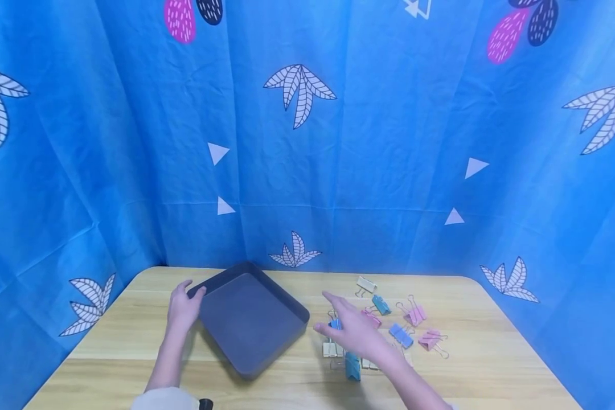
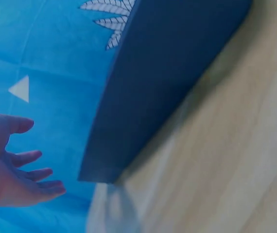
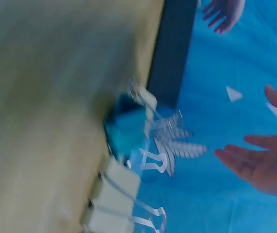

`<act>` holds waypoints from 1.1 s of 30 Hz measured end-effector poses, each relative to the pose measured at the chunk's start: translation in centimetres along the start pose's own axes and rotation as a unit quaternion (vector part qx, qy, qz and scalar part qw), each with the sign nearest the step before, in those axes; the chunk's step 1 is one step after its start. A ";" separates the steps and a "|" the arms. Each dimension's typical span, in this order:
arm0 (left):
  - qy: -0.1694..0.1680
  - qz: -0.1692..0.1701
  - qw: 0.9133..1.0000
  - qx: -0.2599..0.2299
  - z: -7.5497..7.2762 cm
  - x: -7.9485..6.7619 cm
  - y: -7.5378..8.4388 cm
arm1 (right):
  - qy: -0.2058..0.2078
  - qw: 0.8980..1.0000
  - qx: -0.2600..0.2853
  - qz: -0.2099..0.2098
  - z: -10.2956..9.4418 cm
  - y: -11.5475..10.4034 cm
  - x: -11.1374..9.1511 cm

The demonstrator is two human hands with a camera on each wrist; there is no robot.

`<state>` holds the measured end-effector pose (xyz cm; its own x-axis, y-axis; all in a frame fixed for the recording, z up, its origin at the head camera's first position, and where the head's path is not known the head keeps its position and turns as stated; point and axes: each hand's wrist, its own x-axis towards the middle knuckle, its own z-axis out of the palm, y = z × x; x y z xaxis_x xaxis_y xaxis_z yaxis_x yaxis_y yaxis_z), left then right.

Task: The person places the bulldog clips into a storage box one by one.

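Both grips spread, nothing pinched: left hand point(image 1: 183, 307) right by the dark tray point(image 1: 251, 324)'s left corner, right hand point(image 1: 356, 331) over the binder clips point(image 1: 401, 335). Tray sits cornerwise on the table point(image 1: 492, 353), far corner near the rear edge; a narrow wood strip separates its right corner from the clips, wider wood beyond them to the table's right edge.

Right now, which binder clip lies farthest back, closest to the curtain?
The cream binder clip just beyond the farther teal clip; all others lie farther from the curtain, including the cream clips on the near side.
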<state>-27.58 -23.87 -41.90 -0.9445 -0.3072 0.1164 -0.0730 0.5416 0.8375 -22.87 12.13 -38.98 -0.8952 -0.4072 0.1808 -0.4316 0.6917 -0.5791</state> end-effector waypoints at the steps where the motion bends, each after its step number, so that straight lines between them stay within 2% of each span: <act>1: -0.002 -0.007 1.000 -0.006 -0.1 0.1 -0.4 | -0.001 1.000 0.030 0.004 0.5 -0.2 0.0; 3: -0.011 -0.021 1.000 -0.021 -0.3 0.4 -1.2 | -0.006 0.996 0.086 0.016 1.5 -0.7 0.1; 6: -0.018 -0.043 0.998 -0.035 -0.6 0.8 -2.2 | -0.031 0.983 0.175 0.044 3.2 -1.3 0.1; 10: -0.012 -0.070 0.996 -0.046 -0.9 1.4 -3.3 | -0.059 0.956 0.271 0.091 5.5 -2.2 -0.1; 14: -0.011 -0.077 0.996 -0.054 -1.0 2.1 -4.4 | -0.048 0.931 0.336 0.136 7.3 -2.9 -0.2; 17: -0.022 -0.073 0.995 -0.068 -1.0 2.5 -5.1 | -0.038 0.915 0.370 0.157 8.1 -3.2 -0.1; 22: -0.044 -0.043 0.996 -0.070 -0.8 2.9 -5.6 | -0.042 0.899 0.401 0.170 8.8 -3.5 0.2; 26: -0.063 -0.030 0.996 -0.063 -0.6 3.1 -5.7 | -0.028 0.887 0.426 0.177 9.5 -3.7 0.6; 33: -0.055 -0.036 0.997 -0.042 -0.7 2.7 -6.0 | 0.001 0.867 0.460 0.193 10.2 -3.9 1.4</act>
<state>-29.47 -28.43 -46.22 -0.9674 -0.2534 -0.0015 -0.1197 0.4517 0.8841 -21.29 2.82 -44.57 -0.9540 -0.2493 -0.1665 0.1699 0.0079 -0.9854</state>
